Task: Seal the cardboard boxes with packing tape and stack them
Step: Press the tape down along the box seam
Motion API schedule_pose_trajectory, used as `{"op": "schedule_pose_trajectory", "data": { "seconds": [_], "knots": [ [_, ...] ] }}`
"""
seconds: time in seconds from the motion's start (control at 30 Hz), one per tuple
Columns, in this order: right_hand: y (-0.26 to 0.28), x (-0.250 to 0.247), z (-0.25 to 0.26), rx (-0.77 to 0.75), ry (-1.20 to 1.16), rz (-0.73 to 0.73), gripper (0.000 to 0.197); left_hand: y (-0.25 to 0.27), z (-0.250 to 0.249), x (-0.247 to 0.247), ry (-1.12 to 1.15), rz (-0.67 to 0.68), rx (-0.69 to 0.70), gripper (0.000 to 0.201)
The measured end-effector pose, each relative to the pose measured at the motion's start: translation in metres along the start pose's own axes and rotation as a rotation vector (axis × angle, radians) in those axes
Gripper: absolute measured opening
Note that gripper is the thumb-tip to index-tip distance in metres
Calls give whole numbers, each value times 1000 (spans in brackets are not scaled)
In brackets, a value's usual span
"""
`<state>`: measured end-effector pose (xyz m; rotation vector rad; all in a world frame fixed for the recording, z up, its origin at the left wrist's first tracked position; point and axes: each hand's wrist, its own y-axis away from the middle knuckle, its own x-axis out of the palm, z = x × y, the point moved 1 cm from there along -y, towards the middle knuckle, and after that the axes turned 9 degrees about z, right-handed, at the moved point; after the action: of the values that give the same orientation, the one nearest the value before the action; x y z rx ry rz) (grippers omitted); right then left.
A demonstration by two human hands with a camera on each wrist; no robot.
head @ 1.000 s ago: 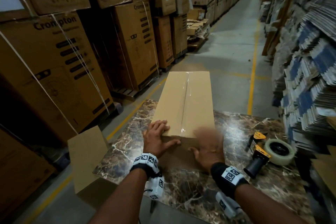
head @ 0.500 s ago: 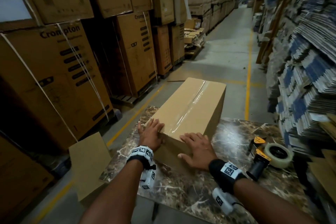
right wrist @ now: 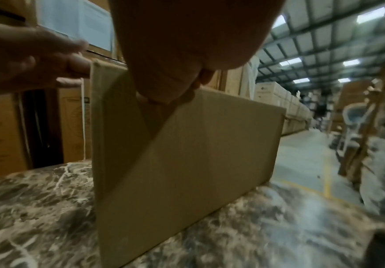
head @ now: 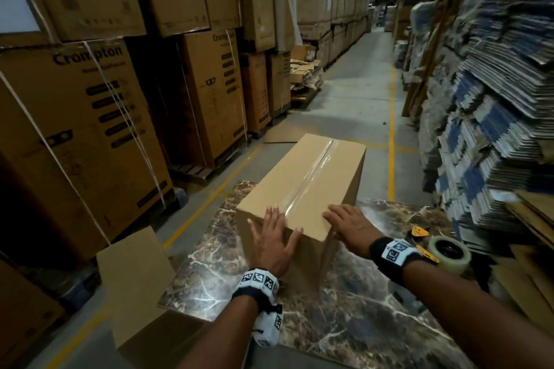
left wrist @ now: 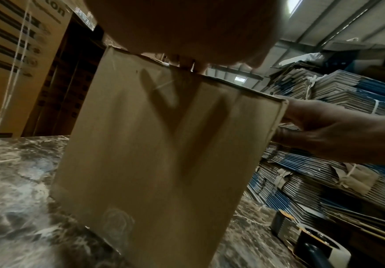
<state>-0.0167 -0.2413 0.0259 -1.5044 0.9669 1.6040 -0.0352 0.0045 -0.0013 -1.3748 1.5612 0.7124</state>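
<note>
1. Looking down from the head view, a long cardboard box (head: 302, 186) sits on the marble counter (head: 359, 323), turned at an angle so its far end hangs out past the counter edge over the aisle. Clear tape (head: 311, 177) runs down the top seam. The left hand (head: 274, 241) lies flat over the near top edge with its fingers spread wide, not gripping anything. The right hand (head: 349, 226) rests at the near right corner, fingers straight on top of the box, so it's also relaxed rather than closed round it. A tape dispenser (head: 443, 250) with a roll on it lies on the counter just behind the right wrist. Big printed cartons (head: 78, 135) are stacked to the left, bundles of flattened boxes (head: 491, 129) to the right.

2. Left wrist view: the box end face (left wrist: 163, 154) fills most of the frame, standing on the counter (left wrist: 15, 181). The left hand's palm (left wrist: 186, 27) is above the top edge, fingertips over it. The right hand (left wrist: 338, 130) touches the box's right corner. The dispenser (left wrist: 310, 243) shows up low right, blurry.

3. Right wrist view: the box's corner and long side (right wrist: 186, 172) stand on the counter (right wrist: 37, 208). The right hand (right wrist: 175, 45) sits on the top edge, the left hand (right wrist: 26, 58) is at the far corner, fingers fairly straight.
</note>
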Motion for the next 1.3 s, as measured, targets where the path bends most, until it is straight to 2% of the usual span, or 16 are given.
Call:
{"op": "schedule_pose_trajectory", "data": {
  "seconds": [0.13,0.27,0.4,0.5,0.63,0.7,0.8,0.9,0.97,1.03,1.1,1.17,1.23,1.3],
  "knots": [
    [-4,15,10,-20,-12,-151,49,6,1,-6,-63,-5,-4,104],
    [-20,14,40,-84,-50,-242,41,16,13,-17,-79,-33,29,109],
    [-45,11,69,-150,-119,-244,42,17,31,-20,-139,-32,80,98],
    [-56,1,62,-199,-73,-161,52,14,47,-26,-195,-45,132,86],
    [-62,2,45,-74,-46,-84,76,17,67,-38,-274,-7,185,83],
    [-63,6,53,-52,-69,-96,77,19,81,-47,-296,-9,214,76],
    [-66,13,77,-82,-103,-158,66,24,109,-65,-302,-2,217,68],
    [-68,13,105,-166,-122,-172,55,26,141,-83,-214,-29,140,65],
    [-72,5,117,-201,-169,-149,57,19,144,-93,-62,-130,41,54],
    [-81,-4,124,-190,-248,-136,52,5,129,-102,-29,-224,-79,39],
    [-95,-9,125,-134,-309,-114,52,-8,113,-102,-90,-163,-202,36],
    [-110,-14,125,-58,-327,-41,57,-16,107,-96,-140,-24,-302,54],
    [-125,-16,126,-19,-305,40,61,-18,108,-91,-185,41,-329,60],
    [-138,-17,129,-20,-270,91,63,-19,111,-89,-196,50,-325,60]
  ]
}}
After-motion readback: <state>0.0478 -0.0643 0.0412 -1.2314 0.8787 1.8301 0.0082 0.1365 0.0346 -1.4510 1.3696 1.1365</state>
